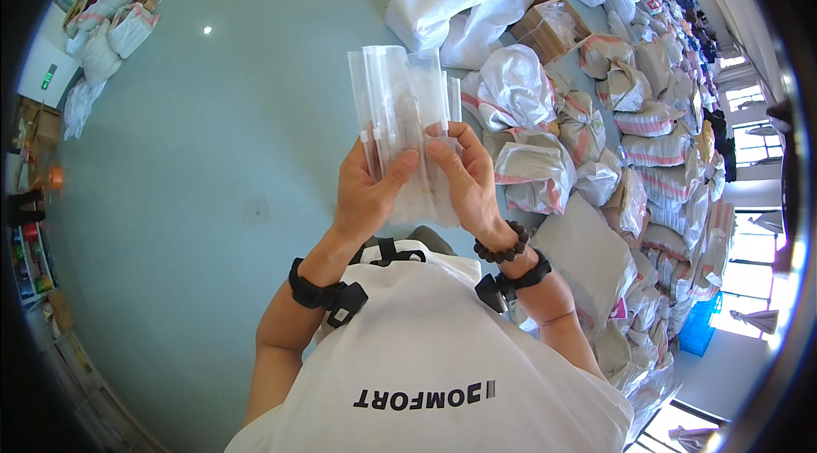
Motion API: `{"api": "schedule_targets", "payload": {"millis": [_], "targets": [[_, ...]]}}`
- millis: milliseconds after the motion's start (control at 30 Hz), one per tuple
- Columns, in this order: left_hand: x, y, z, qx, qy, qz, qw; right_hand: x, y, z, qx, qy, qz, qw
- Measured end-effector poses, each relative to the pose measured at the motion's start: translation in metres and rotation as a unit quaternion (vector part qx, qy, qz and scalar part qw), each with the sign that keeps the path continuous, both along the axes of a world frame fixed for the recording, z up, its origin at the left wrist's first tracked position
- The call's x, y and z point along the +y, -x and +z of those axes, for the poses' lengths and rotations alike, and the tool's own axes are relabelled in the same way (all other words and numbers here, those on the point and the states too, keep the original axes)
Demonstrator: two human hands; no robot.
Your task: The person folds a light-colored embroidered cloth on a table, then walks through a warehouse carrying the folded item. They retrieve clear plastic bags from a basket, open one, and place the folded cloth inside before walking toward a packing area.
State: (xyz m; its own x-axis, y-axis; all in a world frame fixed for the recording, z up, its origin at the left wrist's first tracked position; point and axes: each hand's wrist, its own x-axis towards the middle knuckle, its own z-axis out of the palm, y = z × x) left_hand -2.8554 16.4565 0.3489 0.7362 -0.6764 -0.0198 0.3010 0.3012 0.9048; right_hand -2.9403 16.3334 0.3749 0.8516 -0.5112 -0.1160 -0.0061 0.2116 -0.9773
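Note:
A stack of transparent plastic slider bags (397, 95) is held upright in front of my chest, above the floor. White slider tabs and strips show along several of their edges. My left hand (370, 187) is closed on the left side of the stack, its thumb lying across the front. On the other side my right hand (464, 174) grips the same bags, thumb in front and fingers partly hidden behind them. The bags fan apart a little at the top, and their lower ends hang between my wrists.
Large white woven sacks (529, 168) with red stripes pile up along the right. An opened cardboard box (550, 30) stands among white plastic bags at the top. More sacks (119, 6) lie at the upper left. Grey-green floor (213, 197) stretches to the left; a blue crate (699, 325) is far right.

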Motion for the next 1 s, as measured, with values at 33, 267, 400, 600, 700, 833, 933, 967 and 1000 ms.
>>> {"api": "schedule_targets", "payload": {"millis": [33,267,400,600,700,833,933,967,1000], "targets": [[0.002,-0.002,-0.002,0.0,-0.004,-0.003,1.0,0.001,-0.001,-0.002,0.003,0.01,0.001,1.0],[0.017,-0.018,-0.007,0.117,0.06,-0.028,0.991,0.012,-0.016,0.001,-0.062,-0.007,0.005,0.998],[0.021,-0.029,-0.007,0.141,0.077,-0.028,0.987,0.013,-0.025,0.004,-0.014,0.021,0.035,0.999],[0.024,-0.037,-0.01,0.077,0.046,-0.031,0.995,0.021,-0.033,0.01,-0.003,-0.003,0.034,0.999],[0.023,-0.04,-0.008,0.02,0.014,-0.015,1.0,0.026,-0.039,0.009,0.014,0.068,0.044,0.997],[0.022,-0.042,-0.004,-0.02,-0.015,-0.002,1.0,0.03,-0.045,0.006,0.032,0.114,0.034,0.992],[0.023,-0.044,-0.005,-0.055,-0.035,-0.005,0.998,0.03,-0.048,0.005,0.04,0.082,0.032,0.995],[0.024,-0.046,-0.006,-0.029,-0.024,-0.015,0.999,0.029,-0.049,0.004,0.048,0.067,0.031,0.996],[0.025,-0.047,-0.008,-0.005,-0.008,-0.023,1.0,0.029,-0.05,0.003,0.04,0.024,0.019,0.999]]}}
